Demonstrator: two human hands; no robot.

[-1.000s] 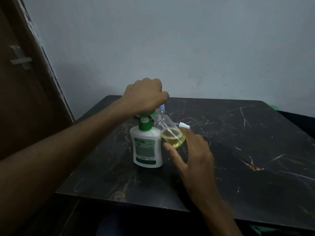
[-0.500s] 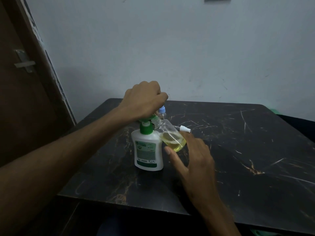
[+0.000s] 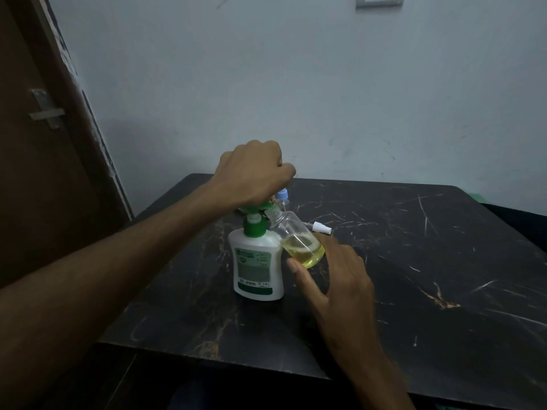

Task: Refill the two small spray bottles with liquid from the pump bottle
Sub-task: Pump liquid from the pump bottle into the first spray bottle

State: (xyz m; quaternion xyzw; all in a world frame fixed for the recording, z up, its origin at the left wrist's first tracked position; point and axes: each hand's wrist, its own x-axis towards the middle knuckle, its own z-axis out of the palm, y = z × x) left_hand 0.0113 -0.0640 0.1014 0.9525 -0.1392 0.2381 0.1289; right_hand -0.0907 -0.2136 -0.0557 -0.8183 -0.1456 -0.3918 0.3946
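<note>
- Standing on the table (image 3: 414, 291): pump bottle (image 3: 257, 267), left hand (image 3: 254, 174) fisted over its green pump head.
- Right hand (image 3: 334, 279): thumb and fingers pinching a tilted clear bottle (image 3: 299, 242), yellow liquid inside, neck at the spout.
- Beyond right fingertips: loose white sprayer (image 3: 321, 227).
- Behind left hand: blue-capped bottle (image 3: 282, 196), partly hidden.

Dim indoor shot, cool blue-grey cast, overall underexposed. Light soft and diffuse, source unclear. Wall (image 3: 325, 93) is brightest at upper centre and falls to soft shadow at centre left near the door (image 3: 38, 143), which is nearly black. Dark tabletop (image 3: 429, 261) carries only faint sheen. Wide-angle bowing at left edge; lower frame murky, slightly soft, noisy.
</note>
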